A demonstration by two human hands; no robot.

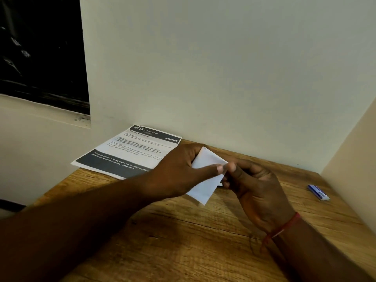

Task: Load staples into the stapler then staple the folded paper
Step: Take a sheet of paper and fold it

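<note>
Your left hand (pixel 179 169) pinches the folded paper (pixel 205 186); your right hand (pixel 258 186) curls round a mostly hidden dark object (pixel 220 185) at its right edge. A small blue box (pixel 318 192) lies right.

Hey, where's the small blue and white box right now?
In the head view the small blue and white box lies on the wooden table at the far right, near the side wall, apart from the right hand.

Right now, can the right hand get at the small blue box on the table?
Probably yes: only bare table lies between the right hand and the blue box. But it pinches the folded paper with the left hand, so it must let go first.
</note>
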